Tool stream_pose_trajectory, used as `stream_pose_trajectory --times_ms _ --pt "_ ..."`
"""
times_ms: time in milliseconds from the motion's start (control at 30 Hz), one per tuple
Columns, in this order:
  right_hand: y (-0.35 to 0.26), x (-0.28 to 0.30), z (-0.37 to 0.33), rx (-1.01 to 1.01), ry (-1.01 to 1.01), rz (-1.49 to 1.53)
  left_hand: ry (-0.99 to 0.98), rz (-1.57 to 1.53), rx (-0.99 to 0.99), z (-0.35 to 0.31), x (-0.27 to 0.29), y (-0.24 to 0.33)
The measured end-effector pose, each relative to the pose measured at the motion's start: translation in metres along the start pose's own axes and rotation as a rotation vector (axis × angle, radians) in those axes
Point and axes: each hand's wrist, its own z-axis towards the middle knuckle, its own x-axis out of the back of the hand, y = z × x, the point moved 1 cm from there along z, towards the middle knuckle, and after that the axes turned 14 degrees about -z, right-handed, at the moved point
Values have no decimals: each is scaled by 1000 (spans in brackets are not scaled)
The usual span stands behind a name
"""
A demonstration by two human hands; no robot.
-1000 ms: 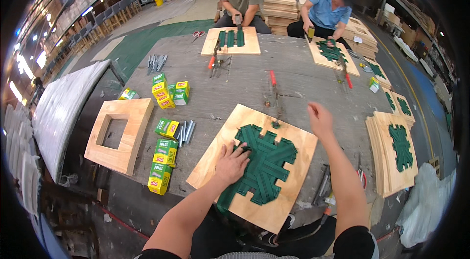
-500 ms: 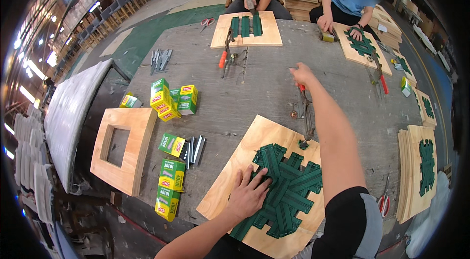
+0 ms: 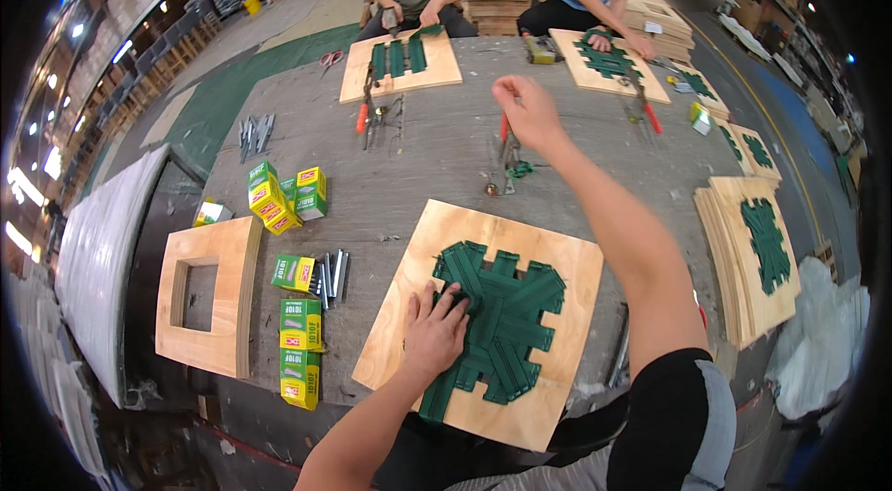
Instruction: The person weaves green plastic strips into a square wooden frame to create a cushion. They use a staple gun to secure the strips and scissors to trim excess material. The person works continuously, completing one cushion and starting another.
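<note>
Green elastic webbing point(image 3: 497, 324) crisscrosses the opening of a square plywood frame point(image 3: 381, 342) on the table in front of me. My left hand point(image 3: 437, 328) rests on the webbing's left side, fingers spread. Beyond the frame's far edge, my right hand point(image 3: 530, 110) is curled at the red handle of a pair of pliers point(image 3: 507, 161); the hand partly hides the handle. A green scrap of webbing point(image 3: 523, 170) lies beside the pliers' metal part.
Green-and-yellow boxes point(image 3: 300, 324) and metal staple strips point(image 3: 334, 275) lie at left, near stacked bare frames point(image 3: 209, 296). Webbed frames point(image 3: 743, 259) are stacked at right. Across the table, two people work on frames point(image 3: 446, 64), with other red-handled pliers point(image 3: 364, 115) nearby.
My right hand and the pliers have moved away from the frame's far edge; the green scrap now lies by the pliers. My left hand stays on the webbing. The whole view has shifted.
</note>
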Motion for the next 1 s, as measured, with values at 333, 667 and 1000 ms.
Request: stream_pose_trajectory --times_ms 333,667,1000 --pt "-71 189 -438 -1028 -603 332 96 18 -60 -8 -3 0" --pt "-149 144 -567 -1476 -612 1094 260 -809 282 -56 20 23" --pt "-105 194 -532 -1412 6 1260 416 -1891 1026 -237 52 24"
